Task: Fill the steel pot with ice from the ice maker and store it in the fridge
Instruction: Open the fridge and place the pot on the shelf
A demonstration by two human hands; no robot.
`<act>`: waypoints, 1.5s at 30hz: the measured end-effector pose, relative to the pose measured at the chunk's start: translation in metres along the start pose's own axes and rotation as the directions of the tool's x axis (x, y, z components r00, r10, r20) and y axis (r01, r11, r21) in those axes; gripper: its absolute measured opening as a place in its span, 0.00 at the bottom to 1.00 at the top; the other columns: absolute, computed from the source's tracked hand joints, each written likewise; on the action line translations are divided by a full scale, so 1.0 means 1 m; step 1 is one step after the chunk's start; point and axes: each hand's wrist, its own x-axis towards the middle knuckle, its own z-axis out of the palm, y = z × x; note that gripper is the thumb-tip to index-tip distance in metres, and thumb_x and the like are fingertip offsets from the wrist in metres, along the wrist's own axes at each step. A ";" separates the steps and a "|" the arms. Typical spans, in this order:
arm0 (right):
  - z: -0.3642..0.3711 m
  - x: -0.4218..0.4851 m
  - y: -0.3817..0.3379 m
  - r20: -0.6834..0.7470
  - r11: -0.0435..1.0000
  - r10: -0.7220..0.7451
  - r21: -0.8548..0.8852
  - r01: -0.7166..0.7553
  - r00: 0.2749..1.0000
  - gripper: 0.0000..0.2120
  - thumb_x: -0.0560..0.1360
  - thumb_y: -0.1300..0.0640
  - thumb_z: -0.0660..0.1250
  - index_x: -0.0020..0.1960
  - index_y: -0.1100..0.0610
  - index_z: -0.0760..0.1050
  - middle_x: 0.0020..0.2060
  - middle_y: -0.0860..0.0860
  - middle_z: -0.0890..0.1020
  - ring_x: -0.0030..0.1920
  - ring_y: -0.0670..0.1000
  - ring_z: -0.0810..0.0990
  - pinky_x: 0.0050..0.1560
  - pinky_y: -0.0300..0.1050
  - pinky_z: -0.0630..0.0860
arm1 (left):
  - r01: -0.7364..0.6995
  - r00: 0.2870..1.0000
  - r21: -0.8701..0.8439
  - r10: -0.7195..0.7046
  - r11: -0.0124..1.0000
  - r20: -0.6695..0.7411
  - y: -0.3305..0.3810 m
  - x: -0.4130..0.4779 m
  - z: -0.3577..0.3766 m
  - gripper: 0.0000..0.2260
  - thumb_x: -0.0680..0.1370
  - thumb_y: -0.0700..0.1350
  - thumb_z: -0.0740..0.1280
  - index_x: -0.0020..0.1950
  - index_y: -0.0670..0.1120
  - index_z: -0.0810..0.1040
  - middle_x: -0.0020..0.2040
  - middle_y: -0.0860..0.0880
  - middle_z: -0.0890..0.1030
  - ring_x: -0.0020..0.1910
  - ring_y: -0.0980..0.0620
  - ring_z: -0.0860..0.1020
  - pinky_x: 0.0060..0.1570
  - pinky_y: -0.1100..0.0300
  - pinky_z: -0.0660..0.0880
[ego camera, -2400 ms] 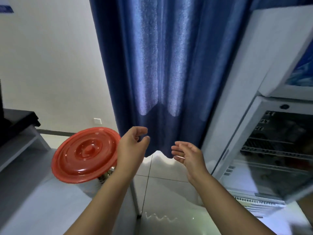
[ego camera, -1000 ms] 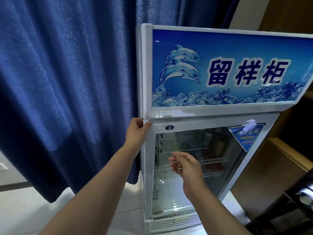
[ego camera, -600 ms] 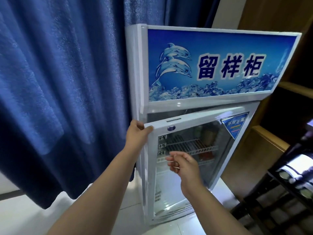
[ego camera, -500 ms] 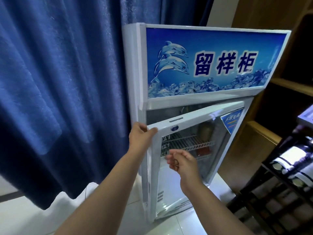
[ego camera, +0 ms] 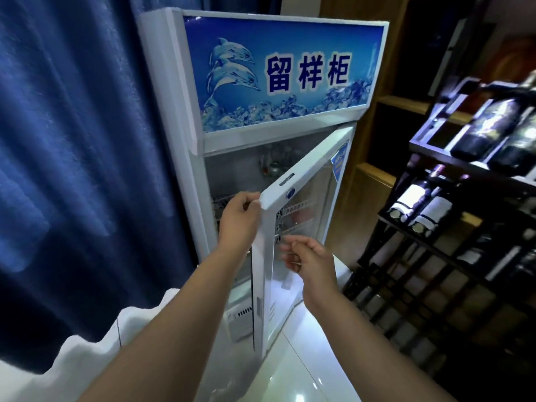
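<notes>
Left hand (ego camera: pixel 237 219) has its grip on the fridge door (ego camera: pixel 313 162) top corner, mid-frame. Right hand (ego camera: pixel 311 264) is loose and empty. Recommend swinging the door fully wide.

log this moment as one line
fridge door: part open | left hand: grips its top corner | right hand: loosely curled, empty | steel pot: not in view

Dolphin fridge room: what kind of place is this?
Probably a restaurant or shop storeroom, though that's not certain. A glass-door display fridge with a printed sign stands beside a rack of wine bottles and wooden shelving.
</notes>
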 end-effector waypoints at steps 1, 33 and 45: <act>-0.008 -0.003 -0.002 -0.021 1.000 -0.019 0.000 0.019 1.000 0.12 0.77 0.68 0.59 0.43 0.58 0.79 0.36 0.53 0.83 0.34 0.49 0.78 0.35 0.37 0.76 | -0.020 1.000 0.033 0.020 0.999 -0.001 0.000 -0.007 0.006 0.08 0.79 0.43 0.60 0.50 0.52 0.78 0.47 0.56 0.80 0.42 0.57 0.77 0.49 0.55 0.74; -0.301 0.023 -0.094 -0.467 0.957 -0.275 -0.044 0.288 0.841 0.05 0.79 0.56 0.63 0.52 0.53 0.76 0.47 0.49 0.81 0.48 0.47 0.79 0.51 0.43 0.75 | -0.666 0.694 0.376 0.351 0.644 0.629 0.066 -0.133 0.301 0.28 0.76 0.32 0.55 0.71 0.55 0.68 0.73 0.58 0.64 0.74 0.58 0.56 0.68 0.60 0.62; -0.356 0.037 -0.113 -0.402 0.960 -0.278 -0.118 0.252 0.872 0.12 0.78 0.62 0.61 0.52 0.47 0.78 0.49 0.48 0.83 0.52 0.49 0.81 0.55 0.49 0.78 | -0.636 0.713 0.382 0.322 0.671 0.622 0.076 -0.141 0.359 0.29 0.76 0.33 0.56 0.72 0.57 0.65 0.73 0.58 0.63 0.73 0.57 0.59 0.60 0.56 0.72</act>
